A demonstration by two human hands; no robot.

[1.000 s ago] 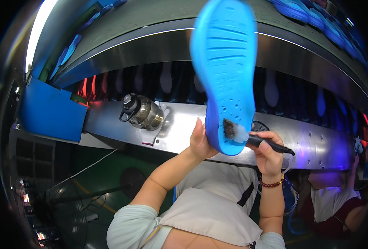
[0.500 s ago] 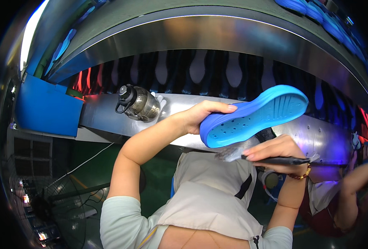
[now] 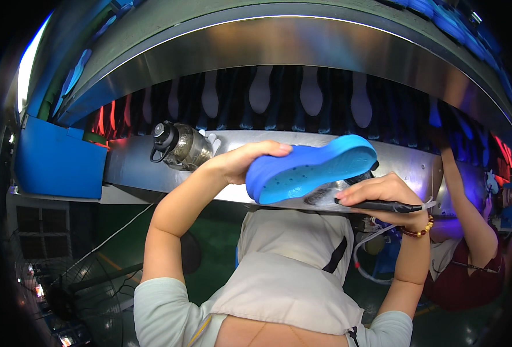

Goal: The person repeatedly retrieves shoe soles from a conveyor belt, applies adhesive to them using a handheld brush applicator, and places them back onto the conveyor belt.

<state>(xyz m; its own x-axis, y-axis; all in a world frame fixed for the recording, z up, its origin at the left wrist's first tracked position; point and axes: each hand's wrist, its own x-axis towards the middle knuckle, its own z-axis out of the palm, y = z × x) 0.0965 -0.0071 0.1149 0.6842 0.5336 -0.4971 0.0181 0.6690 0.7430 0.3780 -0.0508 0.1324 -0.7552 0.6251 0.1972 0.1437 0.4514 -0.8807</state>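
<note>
My left hand grips a blue shoe sole by its left end, thumb on the upper edge. The sole is tilted above the metal ledge, so its lighter blue, hollow face with small holes is partly turned toward me. Part of that face looks glossy. In my right hand is a brush with a black handle, held like a pen. Its bristles point left, close below the sole's lower edge; whether they touch is unclear. A pale thin tube trails from the handle's rear end.
A dark-lidded clear bottle stands on the metal ledge at left, beside a blue box. Behind the ledge, several soles lie under a metal hood. At right, a co-worker's arm reaches toward them.
The sole has moved left and down, and its hollow face has turned partly away. My right hand has risen slightly with the brush. The co-worker's arm now reaches toward the row of soles.
</note>
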